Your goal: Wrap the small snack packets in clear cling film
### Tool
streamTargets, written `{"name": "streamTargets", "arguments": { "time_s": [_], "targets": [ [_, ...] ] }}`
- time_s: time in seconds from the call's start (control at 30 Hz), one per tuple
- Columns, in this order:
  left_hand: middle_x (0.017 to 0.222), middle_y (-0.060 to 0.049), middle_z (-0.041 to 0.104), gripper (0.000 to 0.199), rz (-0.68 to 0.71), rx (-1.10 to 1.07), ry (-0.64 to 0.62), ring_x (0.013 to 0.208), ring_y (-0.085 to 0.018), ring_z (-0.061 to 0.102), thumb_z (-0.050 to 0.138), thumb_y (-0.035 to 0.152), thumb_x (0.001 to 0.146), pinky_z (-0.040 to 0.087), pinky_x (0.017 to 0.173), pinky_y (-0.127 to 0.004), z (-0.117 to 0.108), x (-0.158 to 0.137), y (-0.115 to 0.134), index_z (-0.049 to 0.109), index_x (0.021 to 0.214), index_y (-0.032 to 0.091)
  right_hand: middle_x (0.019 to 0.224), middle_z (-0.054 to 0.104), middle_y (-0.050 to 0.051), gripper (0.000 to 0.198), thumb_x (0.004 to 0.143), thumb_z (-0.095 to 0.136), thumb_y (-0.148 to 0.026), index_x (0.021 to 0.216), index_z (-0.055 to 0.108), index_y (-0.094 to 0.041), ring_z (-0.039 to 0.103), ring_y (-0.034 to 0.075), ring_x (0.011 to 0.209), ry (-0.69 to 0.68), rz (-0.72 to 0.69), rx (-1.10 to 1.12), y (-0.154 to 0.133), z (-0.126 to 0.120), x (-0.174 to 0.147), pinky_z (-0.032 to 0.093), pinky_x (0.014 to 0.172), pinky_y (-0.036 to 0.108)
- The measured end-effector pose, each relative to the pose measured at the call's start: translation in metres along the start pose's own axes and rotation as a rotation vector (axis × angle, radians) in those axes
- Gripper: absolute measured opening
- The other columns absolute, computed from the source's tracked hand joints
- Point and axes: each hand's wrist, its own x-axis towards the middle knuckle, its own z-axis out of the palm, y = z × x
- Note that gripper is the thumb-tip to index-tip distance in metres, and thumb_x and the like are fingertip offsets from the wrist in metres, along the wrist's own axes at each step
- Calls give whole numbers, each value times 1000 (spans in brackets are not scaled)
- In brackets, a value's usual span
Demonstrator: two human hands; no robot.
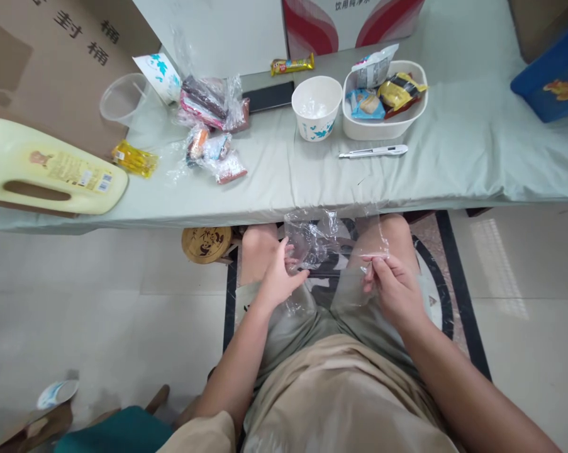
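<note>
A clear plastic bag [319,234] is stretched out above my knees, just in front of the table edge. My right hand [397,288] pinches its right side between thumb and fingers. At the bag's left side, my left hand [280,277] is open, thumb and fingers apart; whether it touches the film I cannot tell. On the table beyond stand a white paper cup [317,107] with clear film inside and a white tub [385,129] of wrapped snacks. A white utility knife [374,151] lies in front of them.
On the left are a yellow jug [52,160], a yellow packet [135,158], a clear plastic cup [123,97] and several wrapped snacks [215,154]. A black phone [270,97] lies behind. Boxes [354,25] line the back; a blue container [552,75] stands right. Below is a wooden stool [206,244].
</note>
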Motion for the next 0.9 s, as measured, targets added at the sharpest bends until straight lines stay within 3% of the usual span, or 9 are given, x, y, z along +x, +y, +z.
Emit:
{"name": "streamTargets", "arguments": {
  "time_s": [0.13, 0.2, 0.3, 0.4, 0.53, 0.6, 0.7, 0.77, 0.9],
  "targets": [
    [110, -16, 75, 53, -95, -61, -1, 68, -16, 69, 83, 44, 73, 45, 47, -21, -5, 1, 2, 69, 113, 13, 60, 58, -2, 48, 74, 76, -66, 85, 68, -20, 50, 10, 47, 83, 41, 46, -2, -3, 4, 42, 44, 23],
    [89, -15, 77, 50, -123, -173, -13, 61, -17, 69, 81, 54, 74, 46, 46, -21, -11, 1, 7, 73, 96, 10, 59, 58, -3, 48, 73, 77, -65, 87, 67, -20, 49, 10, 46, 92, 62, 45, 0, -8, 6, 40, 42, 23],
    [75, -13, 76, 52, -128, -304, 42, 59, -18, 71, 79, 60, 72, 53, 52, -24, -20, 2, 16, 73, 82, 9, 59, 59, -4, 46, 78, 75, -59, 103, 65, -22, 52, 12, 46, 97, 51, 52, 6, -17, 7, 42, 44, 25],
    [69, -8, 75, 51, -77, -362, 129, 59, -17, 71, 84, 57, 66, 57, 55, -24, -27, -1, 21, 72, 84, 11, 69, 67, -3, 52, 85, 71, -53, 128, 53, -28, 63, 16, 57, 90, -7, 72, 10, -23, 5, 51, 53, 28],
    [65, -1, 72, 53, 27, -356, 159, 57, -15, 69, 88, 45, 65, 56, 53, -23, -35, -7, 24, 68, 104, 16, 86, 74, -2, 81, 83, 77, -40, 148, 30, -35, 71, 18, 70, 8, -98, 18, 5, -24, -3, 58, 71, 34],
    [60, 3, 69, 51, 81, -343, 178, 50, -14, 65, 85, 43, 69, 53, 48, -21, -37, -11, 26, 64, 109, 19, 88, 75, -2, 71, 83, 78, -36, 142, 39, -36, 69, 17, 64, 5, -141, -27, 1, -24, -7, 58, 67, 33],
    [55, 9, 64, 49, 162, -339, 224, 43, -12, 61, 82, 41, 74, 47, 44, -19, -40, -18, 26, 56, 112, 27, 86, 75, 0, 26, 86, 72, -33, 110, 64, -30, 66, 14, 59, 15, -216, -82, 0, -25, -10, 56, 60, 31],
    [58, 10, 65, 49, 222, -358, 231, 44, -12, 61, 82, 39, 75, 47, 45, -19, -43, -25, 24, 49, 111, 31, 85, 75, 1, 6, 88, 70, -31, 92, 70, -26, 65, 13, 57, 29, -259, -109, 1, -28, -12, 56, 60, 31],
    [64, 9, 68, 48, 263, -435, 175, 55, -16, 68, 83, 33, 72, 53, 52, -24, -55, -41, 14, 45, 100, 31, 78, 72, 1, 9, 87, 70, -26, 79, 74, -26, 62, 12, 55, 67, -301, -81, 0, -32, -16, 53, 58, 29]
  ]
}}
